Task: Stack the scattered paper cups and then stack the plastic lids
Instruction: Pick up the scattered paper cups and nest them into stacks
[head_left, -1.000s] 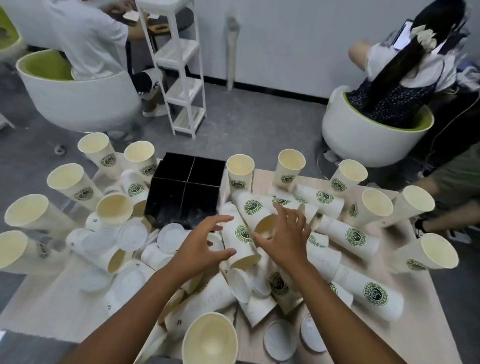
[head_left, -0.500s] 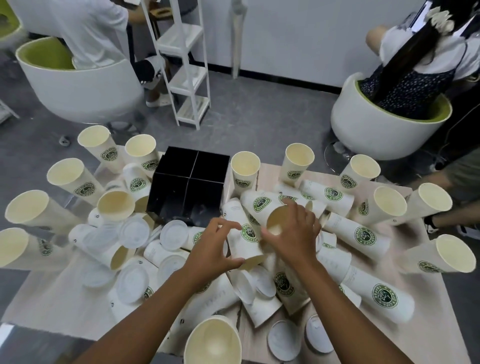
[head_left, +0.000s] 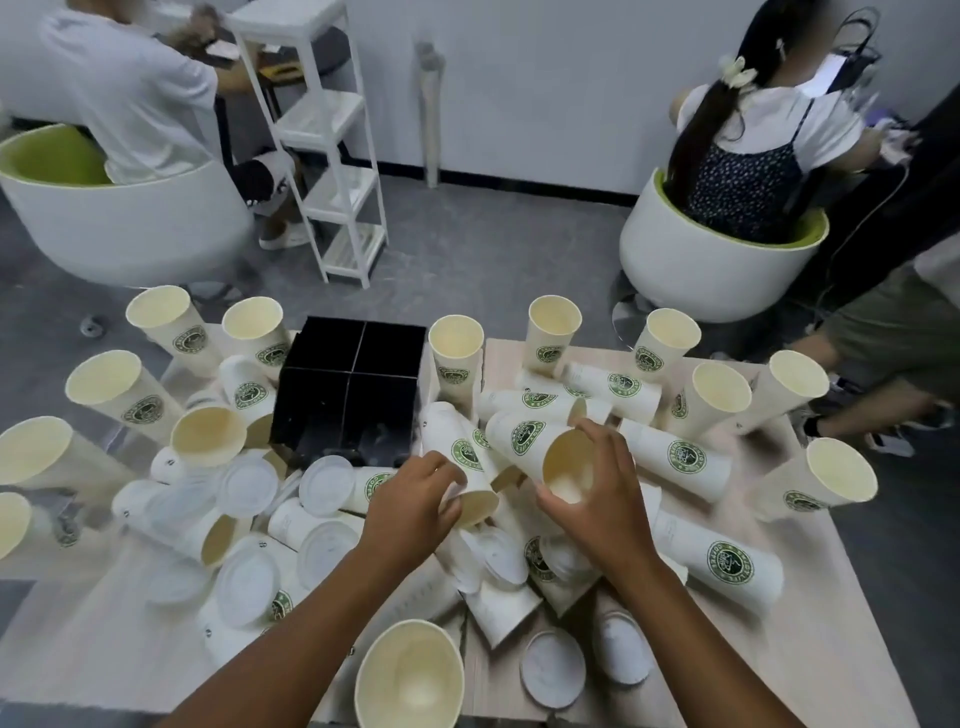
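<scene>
Your left hand (head_left: 410, 512) curls its fingers round the rim end of 1 lying paper cup (head_left: 460, 457). Your right hand (head_left: 605, 501) grips the open mouth of a 2nd lying cup (head_left: 540, 447), thumb below the rim, fingers over it. Both cups lie in the middle of the table (head_left: 810, 639), just beside the black divided box (head_left: 350, 395). Each cup is white with a round green logo and a cream interior. Translucent white plastic lids (head_left: 247, 486) lie flat among the fallen cups.
</scene>
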